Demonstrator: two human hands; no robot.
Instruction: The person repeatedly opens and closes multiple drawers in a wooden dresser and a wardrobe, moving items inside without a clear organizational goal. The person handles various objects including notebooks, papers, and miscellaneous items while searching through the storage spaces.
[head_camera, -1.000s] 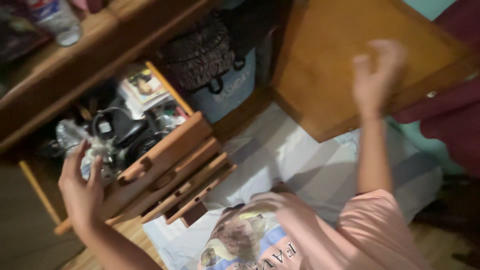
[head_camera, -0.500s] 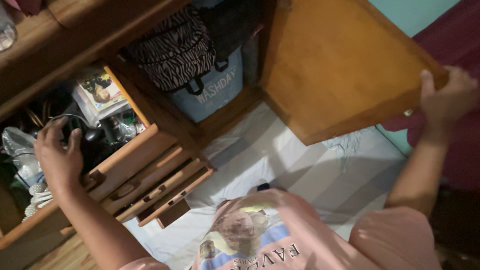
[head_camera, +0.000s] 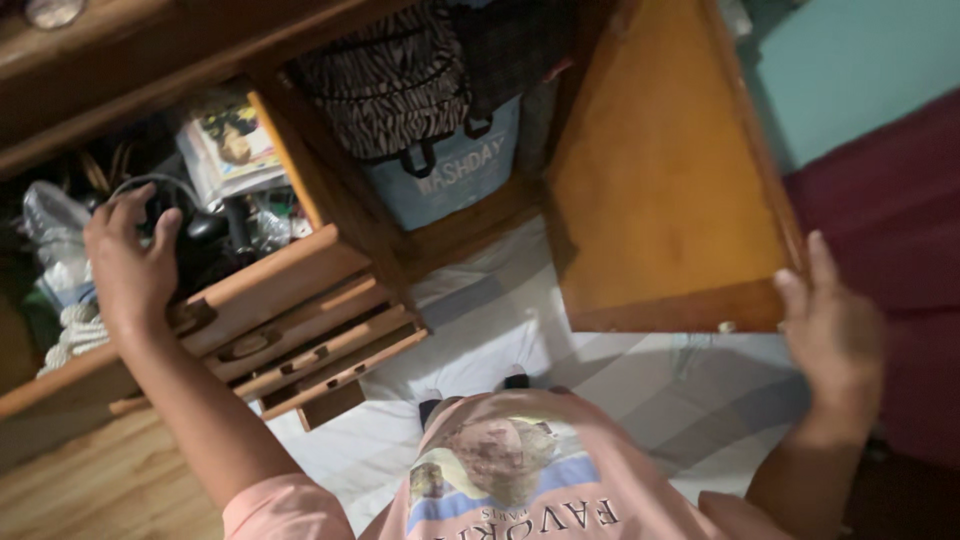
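My left hand (head_camera: 130, 265) reaches into the open top wooden drawer (head_camera: 270, 285), fingers spread over dark cables and black items (head_camera: 205, 235) inside; it grips nothing that I can see. My right hand (head_camera: 830, 335) rests with open fingers against the outer edge of the open wooden cabinet door (head_camera: 665, 180), at its lower right corner. Inside the cabinet stand a blue laundry bag (head_camera: 450, 175) and a zebra-patterned bag (head_camera: 385, 85) above it.
Below the top drawer several lower drawers (head_camera: 320, 360) stick out in steps. The drawer also holds a packet with a picture (head_camera: 235, 140), a clear plastic bag (head_camera: 55, 235) and a white rope (head_camera: 75, 330). A striped white cloth (head_camera: 620, 385) covers the wooden floor (head_camera: 100, 490).
The cabinet door has swung further round, edge toward me, with my right hand sliding down to its lower corner. My left hand stays in the top drawer, shifted slightly.
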